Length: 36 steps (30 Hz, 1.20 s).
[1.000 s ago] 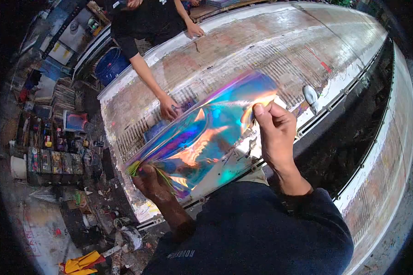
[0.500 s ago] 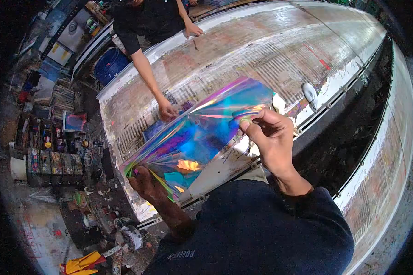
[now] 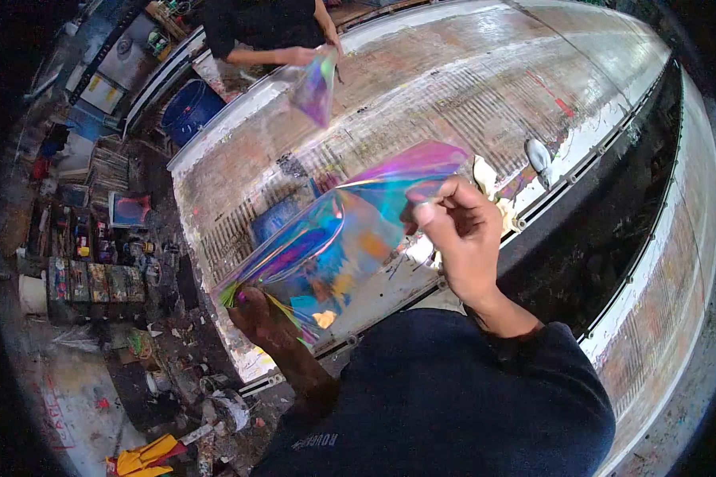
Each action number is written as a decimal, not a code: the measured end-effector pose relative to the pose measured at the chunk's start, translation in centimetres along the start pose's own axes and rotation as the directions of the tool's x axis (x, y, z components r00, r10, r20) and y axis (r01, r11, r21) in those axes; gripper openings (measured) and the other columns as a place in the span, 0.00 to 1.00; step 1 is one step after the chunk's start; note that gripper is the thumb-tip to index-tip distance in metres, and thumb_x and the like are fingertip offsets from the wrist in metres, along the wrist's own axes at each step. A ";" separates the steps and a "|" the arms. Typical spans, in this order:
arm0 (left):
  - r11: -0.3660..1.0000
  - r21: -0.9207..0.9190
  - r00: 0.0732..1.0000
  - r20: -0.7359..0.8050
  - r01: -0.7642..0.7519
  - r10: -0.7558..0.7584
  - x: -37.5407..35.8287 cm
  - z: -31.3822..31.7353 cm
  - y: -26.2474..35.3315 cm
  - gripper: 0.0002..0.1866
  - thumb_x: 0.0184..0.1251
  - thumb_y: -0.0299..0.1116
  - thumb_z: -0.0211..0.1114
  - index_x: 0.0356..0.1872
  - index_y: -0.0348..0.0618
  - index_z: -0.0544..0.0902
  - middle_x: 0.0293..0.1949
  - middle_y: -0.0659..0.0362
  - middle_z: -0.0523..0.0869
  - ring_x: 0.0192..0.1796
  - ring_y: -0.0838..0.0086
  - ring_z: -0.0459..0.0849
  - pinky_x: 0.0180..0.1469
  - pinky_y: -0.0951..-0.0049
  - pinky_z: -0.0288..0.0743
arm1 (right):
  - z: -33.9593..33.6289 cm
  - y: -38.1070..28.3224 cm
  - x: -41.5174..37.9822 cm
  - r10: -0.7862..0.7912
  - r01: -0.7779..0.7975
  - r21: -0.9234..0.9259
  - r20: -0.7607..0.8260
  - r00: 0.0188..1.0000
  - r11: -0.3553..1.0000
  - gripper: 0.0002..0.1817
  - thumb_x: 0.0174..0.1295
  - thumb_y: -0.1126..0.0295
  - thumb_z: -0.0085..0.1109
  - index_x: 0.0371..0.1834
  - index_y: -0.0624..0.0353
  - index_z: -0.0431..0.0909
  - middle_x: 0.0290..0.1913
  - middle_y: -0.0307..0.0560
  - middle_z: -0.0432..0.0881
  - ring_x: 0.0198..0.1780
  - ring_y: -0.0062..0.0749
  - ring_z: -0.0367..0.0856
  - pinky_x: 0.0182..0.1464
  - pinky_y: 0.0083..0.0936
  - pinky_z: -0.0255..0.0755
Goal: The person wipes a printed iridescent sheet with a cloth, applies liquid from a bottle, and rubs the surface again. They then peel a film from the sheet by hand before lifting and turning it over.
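Observation:
A thin, see-through iridescent film sheet (image 3: 318, 246) hangs between my two hands above the long table. My left hand (image 3: 266, 322), in shadow, is closed on its gathered lower left corner, where the film bunches into creases. With thumb and fingers pinched, my right hand (image 3: 465, 238) grips the right end of the film. A second, smaller iridescent film piece (image 3: 317, 91) is held up by a co-worker's hand (image 3: 298, 56) across the table. Beneath my sheet, a blue patch (image 3: 278, 221) shows on the table, partly covered.
The long, paint-stained table (image 3: 422, 103) curves away to the right. A grey-white object (image 3: 538, 159) and torn cream scraps (image 3: 485, 179) lie near its close edge. A dark gap separates a second table (image 3: 676, 318). At left stand a blue barrel (image 3: 191, 111) and cluttered shelves (image 3: 95, 278).
The co-worker's hand has drawn back from the table surface to the far edge, lifting a film piece with it. My sheet has shifted and creased slightly; both my hands still grip it.

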State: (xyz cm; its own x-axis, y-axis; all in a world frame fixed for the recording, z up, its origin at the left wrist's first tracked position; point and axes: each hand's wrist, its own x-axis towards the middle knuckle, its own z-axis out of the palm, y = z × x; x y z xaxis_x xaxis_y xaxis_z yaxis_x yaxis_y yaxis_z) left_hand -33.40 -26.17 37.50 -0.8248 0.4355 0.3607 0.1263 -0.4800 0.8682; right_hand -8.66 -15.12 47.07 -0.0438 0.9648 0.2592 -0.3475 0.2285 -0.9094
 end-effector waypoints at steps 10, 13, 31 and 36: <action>0.986 -0.136 0.994 0.063 0.102 -0.094 -0.5 1.4 2.7 0.18 0.67 0.36 0.70 0.51 0.38 0.78 0.35 0.56 0.84 0.35 0.70 0.82 0.39 0.70 0.79 | 0.1 -1.2 0.8 0.111 -0.106 -0.100 0.044 0.993 0.989 0.25 0.77 0.60 0.46 0.22 0.62 0.76 0.17 0.35 0.74 0.20 0.14 0.67 0.23 0.18 0.59; 0.996 -0.064 0.990 0.127 0.067 -0.058 -0.6 1.7 3.5 0.22 0.64 0.38 0.72 0.53 0.37 0.77 0.36 0.57 0.83 0.35 0.71 0.82 0.41 0.68 0.79 | -0.2 -0.4 1.0 0.067 -0.067 -0.096 -0.003 0.998 0.993 0.24 0.78 0.60 0.43 0.25 0.60 0.77 0.18 0.34 0.73 0.21 0.13 0.66 0.24 0.17 0.59; 0.940 -0.070 0.880 0.381 0.335 -0.285 -4.2 3.7 3.9 0.11 0.65 0.34 0.71 0.35 0.37 0.80 0.31 0.55 0.83 0.18 0.74 0.76 0.17 0.70 0.71 | -0.7 0.6 5.5 0.216 -0.097 0.421 -0.244 0.946 0.902 0.20 0.77 0.55 0.47 0.44 0.63 0.79 0.35 0.41 0.84 0.30 0.23 0.81 0.34 0.19 0.76; 0.932 -0.209 0.901 0.387 0.295 -0.198 -4.3 4.1 1.8 0.07 0.64 0.29 0.71 0.34 0.40 0.80 0.29 0.62 0.79 0.30 0.76 0.77 0.34 0.75 0.75 | -0.5 0.3 4.9 0.159 -0.056 0.323 -0.302 0.940 0.945 0.19 0.76 0.57 0.50 0.30 0.58 0.78 0.22 0.34 0.75 0.19 0.15 0.67 0.21 0.17 0.59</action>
State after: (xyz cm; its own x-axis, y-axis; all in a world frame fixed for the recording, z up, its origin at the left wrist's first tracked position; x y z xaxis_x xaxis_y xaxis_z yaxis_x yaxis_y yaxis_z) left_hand -27.38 -25.80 38.86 -0.5546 0.7818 0.2849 -0.2407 -0.4785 0.8445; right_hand -8.48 -10.22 47.92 0.1867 0.9824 0.0006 -0.6287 0.1199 -0.7683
